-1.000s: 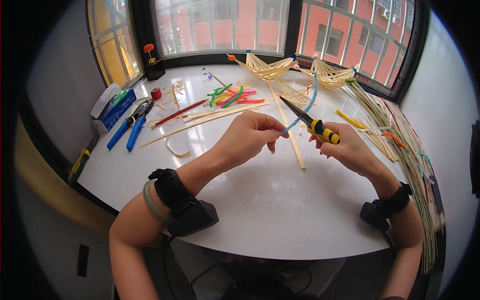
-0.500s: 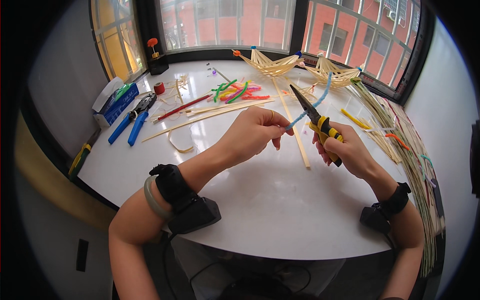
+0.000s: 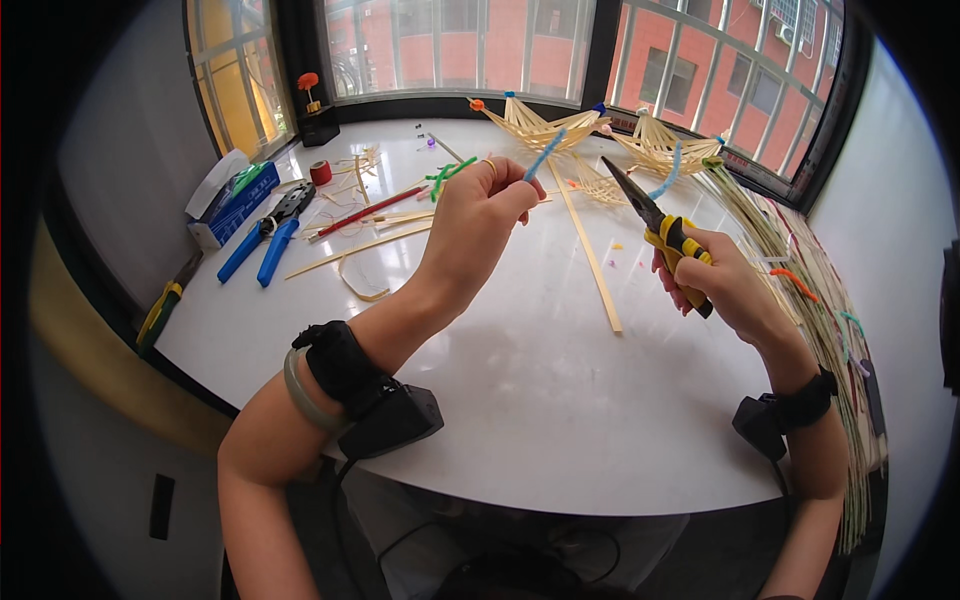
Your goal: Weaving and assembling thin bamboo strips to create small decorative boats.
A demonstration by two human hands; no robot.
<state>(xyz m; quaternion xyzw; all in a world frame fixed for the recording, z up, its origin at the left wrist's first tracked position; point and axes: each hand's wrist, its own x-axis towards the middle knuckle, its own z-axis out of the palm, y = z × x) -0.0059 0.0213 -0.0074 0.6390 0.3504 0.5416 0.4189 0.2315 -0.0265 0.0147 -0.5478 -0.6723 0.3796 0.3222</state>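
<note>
A short piece of light-blue pipe cleaner [image 3: 546, 152] is pinched between the thumb and fingers of my left hand [image 3: 490, 205], pointing up and right. My right hand [image 3: 712, 275] is wrapped round the yellow-and-black handles of long-nose pliers [image 3: 640, 198], whose dark jaws point up and left. Beside the jaws, on their right, shows another light-blue pipe cleaner piece [image 3: 668, 172]; I cannot tell whether the jaws grip it. A gap lies between my two hands. Behind my left hand, green pipe cleaners [image 3: 447, 177] show in part.
Two woven bamboo-strip forms [image 3: 665, 150] stand by the window. A flat bamboo strip [image 3: 590, 255] lies mid-table. At the left are blue-handled pliers [image 3: 268, 235], a tissue box [image 3: 232, 205], a red thread spool [image 3: 320, 173] and a red stick [image 3: 370, 213]. Long green stems [image 3: 800, 290] line the right edge.
The blue pipe cleaner, one length before, is now in two pieces. My left hand has moved up and left with one piece; my right hand has moved slightly right with the pliers.
</note>
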